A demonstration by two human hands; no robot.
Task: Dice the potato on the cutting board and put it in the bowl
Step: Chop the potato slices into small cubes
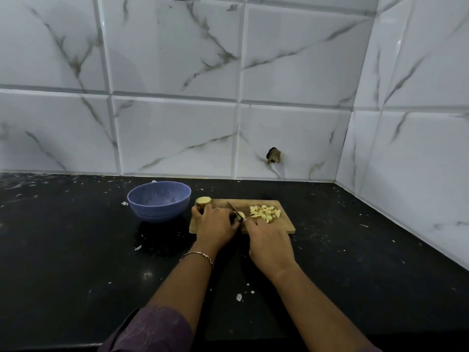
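A wooden cutting board (284,226) lies on the black counter. A pile of diced potato (265,213) sits on its right half. An uncut potato half (203,200) stands at the board's far left corner. My left hand (214,224) holds down a small potato piece (240,214) near the board's middle. My right hand (270,243) grips a knife (234,210), its blade pointing away and left, against that piece. The handle is hidden in my fist. A blue bowl (159,203) stands left of the board and looks empty.
White marble-look tiles form the back wall and the right side wall, meeting in a corner. A small dark hole (273,156) marks the back tile. The black counter (76,250) carries scattered white flecks.
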